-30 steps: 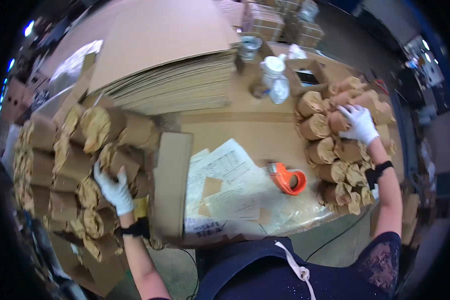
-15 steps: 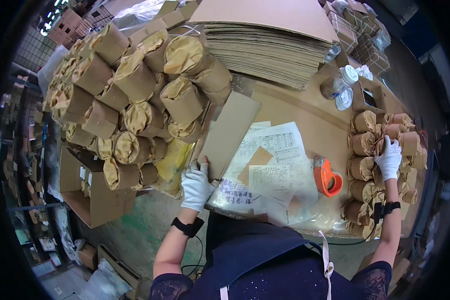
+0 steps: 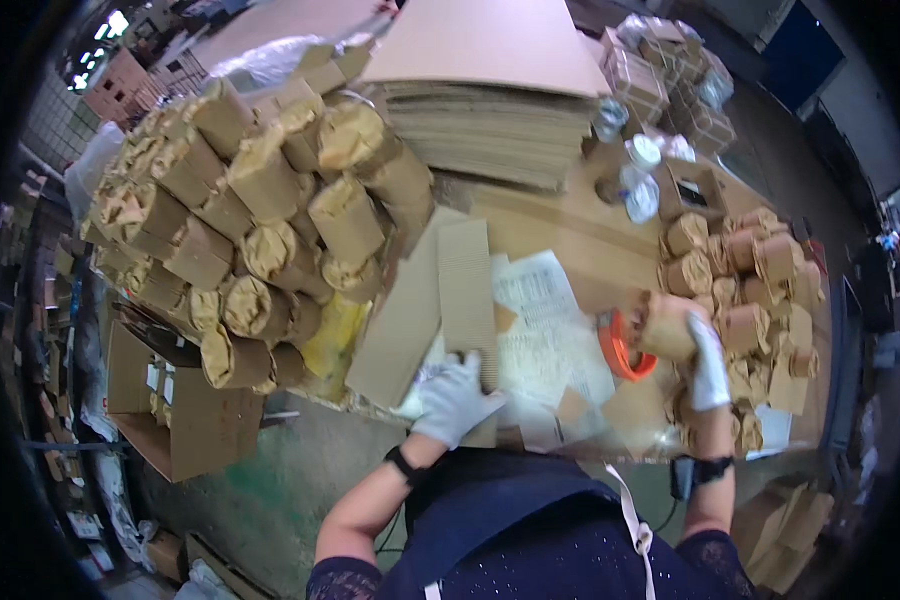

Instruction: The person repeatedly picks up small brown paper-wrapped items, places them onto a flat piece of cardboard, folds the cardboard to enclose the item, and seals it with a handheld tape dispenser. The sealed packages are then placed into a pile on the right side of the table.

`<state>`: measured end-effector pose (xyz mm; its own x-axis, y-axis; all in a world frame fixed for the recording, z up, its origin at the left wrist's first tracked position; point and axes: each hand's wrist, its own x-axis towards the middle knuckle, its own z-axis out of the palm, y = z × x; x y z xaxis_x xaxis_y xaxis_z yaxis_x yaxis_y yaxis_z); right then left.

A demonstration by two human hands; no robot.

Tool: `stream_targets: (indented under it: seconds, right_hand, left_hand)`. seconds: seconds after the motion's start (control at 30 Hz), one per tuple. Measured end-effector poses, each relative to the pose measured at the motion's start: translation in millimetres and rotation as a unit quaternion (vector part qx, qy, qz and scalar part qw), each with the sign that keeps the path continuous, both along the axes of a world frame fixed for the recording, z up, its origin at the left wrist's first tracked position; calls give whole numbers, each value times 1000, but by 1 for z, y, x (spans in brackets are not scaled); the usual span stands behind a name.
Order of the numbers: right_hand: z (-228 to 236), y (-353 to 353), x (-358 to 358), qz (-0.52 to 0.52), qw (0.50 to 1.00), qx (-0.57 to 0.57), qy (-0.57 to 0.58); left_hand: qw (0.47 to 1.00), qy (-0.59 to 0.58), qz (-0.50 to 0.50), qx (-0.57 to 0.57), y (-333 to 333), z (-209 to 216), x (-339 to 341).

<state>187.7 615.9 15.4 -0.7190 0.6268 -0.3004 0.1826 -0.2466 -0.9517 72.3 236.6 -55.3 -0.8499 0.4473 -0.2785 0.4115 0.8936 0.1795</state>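
My left hand (image 3: 455,402), in a white glove, grips the near end of a corrugated cardboard strip (image 3: 467,290). The strip partly covers a flat cardboard piece (image 3: 402,312) and lies beside printed sheets (image 3: 545,330). My right hand (image 3: 708,365), also gloved, is closed round a brown paper-wrapped cylinder (image 3: 667,325), slightly blurred by motion. That cylinder is held just right of an orange tape dispenser (image 3: 615,347). Beyond my right hand stands a group of similar wrapped cylinders (image 3: 745,325) on the table's right side.
A large heap of wrapped cylinders (image 3: 260,250) rises at the left, above an open carton (image 3: 210,425). A tall stack of cardboard sheets (image 3: 485,135) stands at the back. A white-lidded jar (image 3: 642,155) and a small open box (image 3: 692,190) are at the far right.
My right hand has brought a wrapped cylinder left from the right-hand group toward the tape dispenser. My left hand has moved right, and the corrugated strip now shows over the flat cardboard. The view has shifted.
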Motion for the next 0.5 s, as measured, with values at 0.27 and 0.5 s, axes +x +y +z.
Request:
stream_targets:
  seconds: [0.27,0.5]
  right_hand:
    - [-85,-106,-50,247,954,-75,-153]
    - [-143,-185,-88,403,883,126,-205]
  left_hand:
    - [956,27,-233,178,-59,-78,68]
    - [927,132,-245,252,-64,-63,38]
